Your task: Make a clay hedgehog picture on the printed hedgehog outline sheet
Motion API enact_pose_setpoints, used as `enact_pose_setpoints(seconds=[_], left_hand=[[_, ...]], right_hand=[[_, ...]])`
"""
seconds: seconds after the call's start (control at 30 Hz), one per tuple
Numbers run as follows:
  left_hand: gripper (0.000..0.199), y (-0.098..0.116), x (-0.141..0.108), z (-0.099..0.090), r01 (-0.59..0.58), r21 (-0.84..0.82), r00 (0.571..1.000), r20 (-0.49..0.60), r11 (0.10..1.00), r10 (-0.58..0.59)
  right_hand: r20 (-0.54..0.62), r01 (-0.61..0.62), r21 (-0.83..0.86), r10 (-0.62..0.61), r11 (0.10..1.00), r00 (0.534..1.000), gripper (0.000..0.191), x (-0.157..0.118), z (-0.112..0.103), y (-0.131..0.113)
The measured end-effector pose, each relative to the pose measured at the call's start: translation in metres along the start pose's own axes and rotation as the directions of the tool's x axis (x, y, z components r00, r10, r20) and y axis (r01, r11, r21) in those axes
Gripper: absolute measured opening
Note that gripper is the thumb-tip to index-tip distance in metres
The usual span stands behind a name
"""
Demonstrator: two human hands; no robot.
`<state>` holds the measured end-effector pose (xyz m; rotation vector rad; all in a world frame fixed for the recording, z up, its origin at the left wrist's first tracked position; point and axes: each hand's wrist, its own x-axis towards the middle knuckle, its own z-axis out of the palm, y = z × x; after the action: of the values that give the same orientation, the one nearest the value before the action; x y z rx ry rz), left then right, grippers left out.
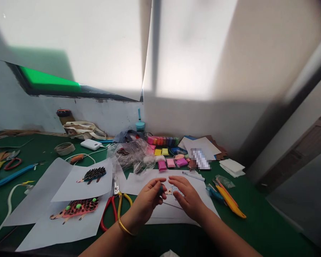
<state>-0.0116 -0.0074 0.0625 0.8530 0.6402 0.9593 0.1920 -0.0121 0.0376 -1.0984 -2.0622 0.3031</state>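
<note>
Head cam: left hand (149,198) pinches a small dark bit of clay (160,188) over the white paper (139,182), right hand (188,198) lies flat, fingers loose, probably pinning the sheet. Scissors (115,207) sit just left.

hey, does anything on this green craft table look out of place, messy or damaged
Nothing looks damaged or spilled. The crumpled clear plastic bag lies loose among the coloured clay blocks, and the red-and-yellow-handled scissors partly overlap the white paper sheet by the left hand: ordinary craft clutter.
</note>
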Motion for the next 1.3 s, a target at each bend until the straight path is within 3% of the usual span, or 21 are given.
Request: enact_pose_setpoints(seconds=[0.13, 0.27, 0.37, 0.47, 0.6, 0.73, 0.8, 0.87, 0.93, 1.0, 1.07, 1.13, 1.23, 1.3], left_hand=[[0.039, 0.0, 0.008, 0.01, -0.083, 0.059, 0.996, -0.028, 0.995, 0.084], [0.044, -0.007, 0.017, 0.009, -0.126, 0.289, 0.985, -0.075, 0.949, 0.153], [0.037, -0.004, 0.026, -0.01, -0.161, 0.518, 0.956, -0.129, 0.84, 0.262], [0.031, -0.001, 0.036, -0.029, -0.192, 0.718, 0.93, -0.083, 0.669, 0.357], [0.029, -0.006, 0.041, -0.04, -0.186, 0.758, 0.927, -0.076, 0.625, 0.368], [0.033, -0.009, 0.039, -0.043, -0.233, 0.747, 0.9, -0.076, 0.623, 0.429], [0.037, -0.01, 0.037, -0.043, -0.236, 0.707, 0.903, -0.093, 0.666, 0.419], [0.037, -0.014, 0.034, -0.039, -0.199, 0.647, 0.938, -0.092, 0.736, 0.334], [0.036, -0.021, 0.029, -0.029, -0.161, 0.574, 0.973, -0.046, 0.803, 0.228], [0.038, -0.029, 0.022, -0.014, -0.159, 0.483, 0.985, 0.016, 0.861, 0.173], [0.035, -0.032, 0.014, 0.001, -0.165, 0.345, 0.986, 0.057, 0.924, 0.155], [0.039, -0.028, 0.006, 0.011, -0.086, 0.077, 0.993, 0.086, 0.993, 0.079], [0.045, -0.013, 0.0, 0.014, 0.09, -0.265, 0.992, 0.109, 0.96, -0.062], [0.052, -0.006, 0.0, 0.013, 0.085, -0.379, 0.996, 0.05, 0.921, -0.072]], right_hand=[[-0.03, -0.048, 0.008, 0.048, 0.999, 0.998, 0.032, -0.008, 0.002, -0.005], [-0.013, -0.113, -0.142, 0.113, 0.983, 0.994, 0.029, -0.005, -0.007, 0.003], [-0.012, -0.334, -0.407, 0.361, 0.85, 0.932, 0.029, -0.001, -0.026, 0.033], [0.029, -0.395, -0.634, 0.531, 0.664, 0.847, 0.033, 0.003, -0.044, 0.067], [0.04, -0.391, -0.713, 0.59, 0.583, 0.807, 0.028, 0.012, -0.054, 0.095], [-0.013, -0.417, -0.725, 0.594, 0.549, 0.804, 0.029, 0.016, -0.053, 0.096], [-0.032, -0.417, -0.706, 0.562, 0.573, 0.826, 0.03, 0.014, -0.048, 0.085], [-0.037, -0.382, -0.615, 0.459, 0.689, 0.888, 0.031, 0.01, -0.037, 0.065], [-0.019, -0.242, -0.42, 0.258, 0.875, 0.966, 0.034, 0.003, -0.023, 0.039], [-0.01, -0.084, -0.271, 0.084, 0.959, 0.996, 0.043, -0.003, -0.006, 0.014], [0.022, 0.074, -0.22, -0.071, 0.973, 0.997, 0.057, -0.009, 0.01, -0.006], [0.009, 0.112, -0.24, -0.113, 0.964, 0.994, 0.061, -0.015, 0.022, -0.019], [0.002, 0.156, -0.272, -0.161, 0.95, 0.987, 0.06, -0.022, 0.031, -0.031], [0.05, 0.275, -0.22, -0.271, 0.936, 0.961, 0.065, -0.023, 0.034, -0.039]])
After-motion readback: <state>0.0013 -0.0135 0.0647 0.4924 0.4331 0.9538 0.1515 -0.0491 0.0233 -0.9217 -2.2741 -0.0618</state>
